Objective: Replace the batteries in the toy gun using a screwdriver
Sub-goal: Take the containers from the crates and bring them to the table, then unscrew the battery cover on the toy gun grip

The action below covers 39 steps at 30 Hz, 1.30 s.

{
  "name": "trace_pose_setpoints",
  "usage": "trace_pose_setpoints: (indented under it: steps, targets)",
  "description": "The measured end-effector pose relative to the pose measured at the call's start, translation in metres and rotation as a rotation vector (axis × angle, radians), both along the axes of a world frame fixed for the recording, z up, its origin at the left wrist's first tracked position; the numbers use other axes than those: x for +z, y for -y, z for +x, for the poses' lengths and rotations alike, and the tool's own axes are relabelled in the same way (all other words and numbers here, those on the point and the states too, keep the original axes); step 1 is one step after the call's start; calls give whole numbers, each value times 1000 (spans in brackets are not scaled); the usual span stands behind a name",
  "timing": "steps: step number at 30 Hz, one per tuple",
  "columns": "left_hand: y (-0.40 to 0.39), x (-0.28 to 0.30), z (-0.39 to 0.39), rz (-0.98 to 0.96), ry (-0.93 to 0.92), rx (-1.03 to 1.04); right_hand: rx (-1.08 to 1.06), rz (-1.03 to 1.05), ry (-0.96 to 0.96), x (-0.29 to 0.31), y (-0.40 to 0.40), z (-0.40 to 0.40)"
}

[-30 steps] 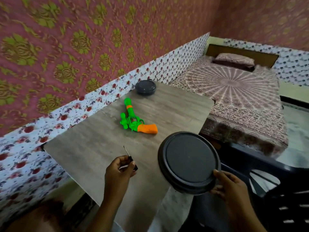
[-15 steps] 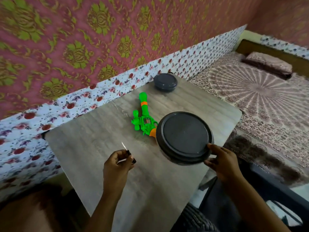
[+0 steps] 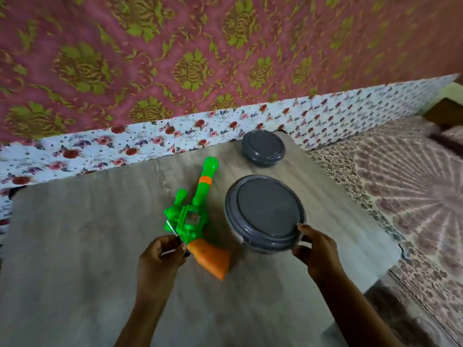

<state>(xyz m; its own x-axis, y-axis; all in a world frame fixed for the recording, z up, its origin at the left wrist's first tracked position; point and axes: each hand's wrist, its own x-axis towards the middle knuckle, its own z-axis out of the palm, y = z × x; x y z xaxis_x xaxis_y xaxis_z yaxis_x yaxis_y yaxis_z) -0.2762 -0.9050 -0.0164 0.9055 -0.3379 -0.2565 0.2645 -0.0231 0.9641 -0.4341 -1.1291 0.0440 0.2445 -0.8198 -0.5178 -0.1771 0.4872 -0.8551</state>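
Green plastic toy gun with orange grip (image 3: 194,216) lay flat on the grey wood-grain table (image 3: 75,246), long axis running up-right from grip to muzzle — just beyond the left hand (image 3: 160,256), the nearer one, which pinched a small thin-shafted screwdriver (image 3: 176,236). Right hand (image 3: 315,249) gripped the big round grey lidded container (image 3: 265,214). One gun, one screwdriver, two containers — smaller round grey one (image 3: 263,147) behind.

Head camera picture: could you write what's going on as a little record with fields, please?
surface: grey wooden table
toy gun: green with an orange handle, lying flat on the table
left hand: pinches a small screwdriver, tip toward the gun's body
right hand: holds the near rim of the large grey lidded container
small grey container: at the table's far edge, by the floral wall
batteries: none in sight
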Motion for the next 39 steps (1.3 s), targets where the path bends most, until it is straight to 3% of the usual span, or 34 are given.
trace_pose_setpoints:
  steps: [9, 20, 22, 24, 26, 30, 34, 39]
  targets:
    - [125, 7, -49, 139, -23, 71, -6, 82, 9, -34, 164, -19]
    - [156, 7, -85, 123, -29, 129, 111, 155, 15, -57, 190, -29]
    - [149, 9, -85, 97, -20, 189, 181, -141, -176, -56, 185, -35]
    - [140, 10, -81, 98, 43, 256, 267, -661, -397, -52, 179, -42]
    - [130, 15, -75, 115, 156, 313, 320, -924, -315, -44, 163, -37]
    - [115, 15, -55, 77, 368, 356, 684, -1150, -43, -61, 101, 11]
    - [102, -25, -37, 7, 476, 450, 1043, -973, 196, -95, 44, 81]
    - [95, -65, -45, -14, 540, 498, 1025, -899, 337, -138, 24, 113]
